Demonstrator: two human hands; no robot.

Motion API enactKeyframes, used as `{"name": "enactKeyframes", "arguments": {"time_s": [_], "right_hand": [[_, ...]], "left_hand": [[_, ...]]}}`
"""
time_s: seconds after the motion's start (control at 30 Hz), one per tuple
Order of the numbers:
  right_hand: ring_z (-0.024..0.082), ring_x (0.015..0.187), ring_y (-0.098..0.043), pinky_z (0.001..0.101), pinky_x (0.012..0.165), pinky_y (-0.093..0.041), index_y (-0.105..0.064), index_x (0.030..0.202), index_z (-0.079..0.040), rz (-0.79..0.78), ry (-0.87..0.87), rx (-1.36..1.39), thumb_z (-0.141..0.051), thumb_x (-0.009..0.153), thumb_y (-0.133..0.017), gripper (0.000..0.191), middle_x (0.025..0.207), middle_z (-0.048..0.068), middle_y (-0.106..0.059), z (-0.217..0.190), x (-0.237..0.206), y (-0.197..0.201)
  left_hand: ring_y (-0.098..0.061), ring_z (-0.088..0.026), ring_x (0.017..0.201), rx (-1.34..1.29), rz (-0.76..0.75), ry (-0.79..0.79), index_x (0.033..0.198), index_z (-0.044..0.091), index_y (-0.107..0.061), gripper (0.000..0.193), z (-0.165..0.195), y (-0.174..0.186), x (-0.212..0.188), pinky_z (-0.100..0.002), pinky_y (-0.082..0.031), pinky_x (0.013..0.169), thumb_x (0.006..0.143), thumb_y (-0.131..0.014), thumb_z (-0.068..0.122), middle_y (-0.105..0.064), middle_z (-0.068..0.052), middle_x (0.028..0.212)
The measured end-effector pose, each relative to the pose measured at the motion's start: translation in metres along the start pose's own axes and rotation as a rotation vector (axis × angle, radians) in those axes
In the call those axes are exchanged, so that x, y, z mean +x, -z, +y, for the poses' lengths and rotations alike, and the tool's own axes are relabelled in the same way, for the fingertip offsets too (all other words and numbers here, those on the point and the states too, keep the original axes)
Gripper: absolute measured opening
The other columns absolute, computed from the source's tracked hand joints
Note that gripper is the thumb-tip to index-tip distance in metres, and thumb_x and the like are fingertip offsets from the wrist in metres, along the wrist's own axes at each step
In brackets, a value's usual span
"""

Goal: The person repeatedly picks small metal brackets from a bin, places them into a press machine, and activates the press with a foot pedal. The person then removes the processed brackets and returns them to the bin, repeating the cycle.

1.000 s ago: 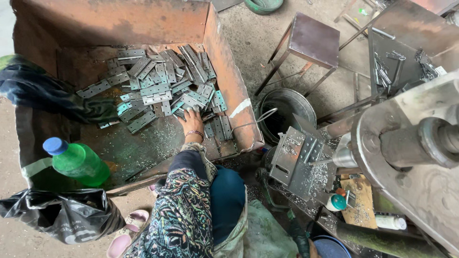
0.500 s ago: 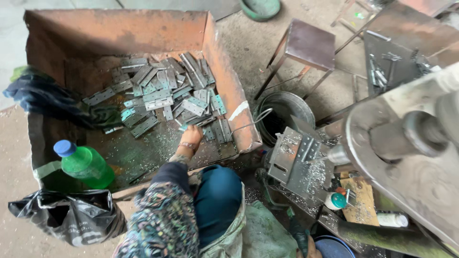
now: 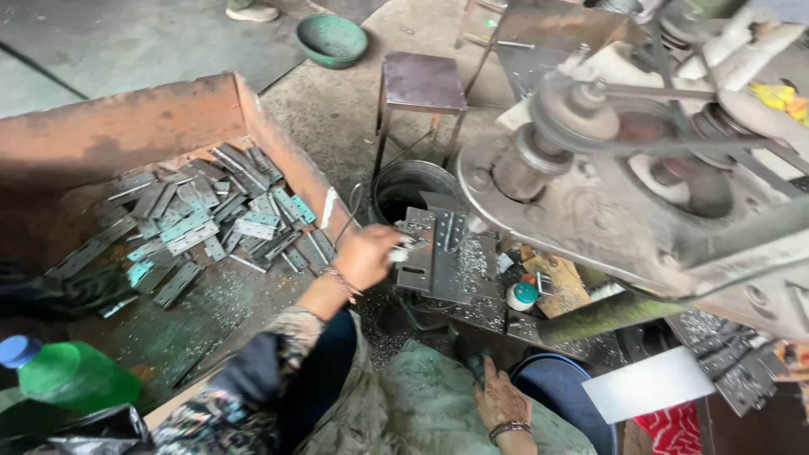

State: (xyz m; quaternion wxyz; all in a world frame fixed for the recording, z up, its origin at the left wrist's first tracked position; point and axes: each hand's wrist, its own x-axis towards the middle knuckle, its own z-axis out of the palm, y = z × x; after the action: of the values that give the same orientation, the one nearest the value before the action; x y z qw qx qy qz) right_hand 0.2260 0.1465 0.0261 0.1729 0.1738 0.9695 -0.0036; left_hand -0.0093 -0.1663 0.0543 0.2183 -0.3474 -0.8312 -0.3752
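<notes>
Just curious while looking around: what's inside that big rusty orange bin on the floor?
The rusty bin holds a loose heap of flat metal hinge plates, grey and some greenish, over a floor strewn with metal filings. A dark cloth covers its near left corner, hiding whatever lies beneath.

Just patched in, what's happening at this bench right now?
A seated person's left hand holds a small flat metal hinge plate at the grey steel press fixture. The right hand rests on the lap over green cloth. A rusty orange metal bin of loose grey hinge plates sits to the left.
</notes>
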Motion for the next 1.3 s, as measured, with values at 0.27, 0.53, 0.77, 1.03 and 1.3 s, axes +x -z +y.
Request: {"name": "enactKeyframes", "arguments": {"time_s": [0.27,0.53,0.77,1.03,1.3], "right_hand": [[0.028,0.106,-0.071,0.0434,0.089,-0.058,-0.031,0.155,-0.029,0.045,0.013,0.007,-0.039,0.091,-0.062,0.071,0.122,0.008,-0.064,-0.006,-0.019,0.019],[0.026,0.113,-0.069,0.0398,0.095,-0.057,-0.024,0.160,-0.026,-0.111,-0.027,-0.005,-0.039,0.097,-0.057,0.072,0.131,0.009,-0.061,-0.009,-0.013,0.024],[0.027,0.116,-0.067,0.0417,0.097,-0.056,-0.023,0.160,-0.026,-0.134,-0.039,0.016,-0.038,0.098,-0.055,0.071,0.134,0.009,-0.059,-0.009,-0.009,0.026],[0.029,0.115,-0.067,0.0453,0.096,-0.055,-0.026,0.158,-0.027,-0.100,-0.018,0.021,-0.039,0.097,-0.056,0.069,0.126,0.009,-0.062,-0.010,-0.010,0.029],[0.030,0.112,-0.067,0.0454,0.094,-0.056,-0.026,0.159,-0.027,-0.113,0.000,0.024,-0.038,0.096,-0.056,0.070,0.128,0.010,-0.061,-0.010,-0.011,0.037]], "left_hand": [[-0.036,-0.032,0.145,0.472,-0.778,-0.218,0.147,0.010,-0.050,0.071,0.064,-0.111,0.006,-0.060,-0.019,0.120,0.080,-0.072,0.019,-0.037,-0.016,0.158],[-0.030,-0.040,0.149,0.311,-0.708,-0.032,0.146,0.014,-0.050,0.056,0.069,-0.138,-0.008,-0.064,-0.014,0.122,0.092,-0.062,0.027,-0.033,-0.016,0.161],[-0.037,-0.036,0.148,0.327,-0.580,-0.036,0.150,0.018,-0.048,0.059,0.049,-0.179,-0.004,-0.065,-0.020,0.119,0.091,-0.055,0.013,-0.040,-0.013,0.157],[-0.040,-0.030,0.146,0.331,-0.562,0.005,0.153,0.022,-0.044,0.064,0.041,-0.176,0.001,-0.069,-0.016,0.120,0.090,-0.053,0.009,-0.040,-0.013,0.156],[-0.039,-0.033,0.147,0.342,-0.601,-0.016,0.154,0.022,-0.043,0.065,0.040,-0.175,0.005,-0.067,-0.021,0.119,0.091,-0.053,0.011,-0.037,-0.014,0.158]]}}
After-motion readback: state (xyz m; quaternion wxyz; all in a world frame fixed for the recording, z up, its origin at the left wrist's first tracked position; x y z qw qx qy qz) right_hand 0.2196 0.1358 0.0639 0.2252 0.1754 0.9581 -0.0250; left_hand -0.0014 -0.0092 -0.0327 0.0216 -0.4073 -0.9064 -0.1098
